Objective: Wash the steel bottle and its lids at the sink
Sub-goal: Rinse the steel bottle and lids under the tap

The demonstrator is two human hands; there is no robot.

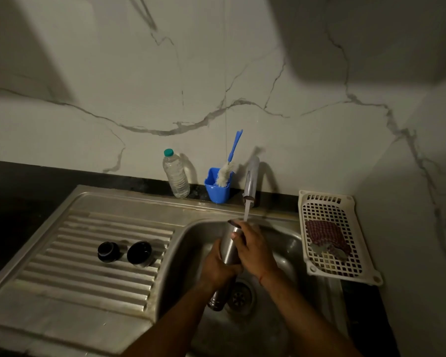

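Water from the tap [251, 181] falls at the mouth of the steel bottle [227, 251], which we hold tilted over the sink [291, 240] basin. Our left hand [216, 270] has fingers wrapped round its lower body; our right hand [256, 249] curls fingers round the neck. Wet steel may slip (the black lid [108, 252] and the other lid [141, 253] wait on the drainboard [88, 279]); a loose grip would drop it against the basin.

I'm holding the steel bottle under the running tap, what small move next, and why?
Probably free your right hand and take the bottle brush from the blue holder: the steel bottle sits under the tap's stream, your left hand grips it, and the brush stands unused.
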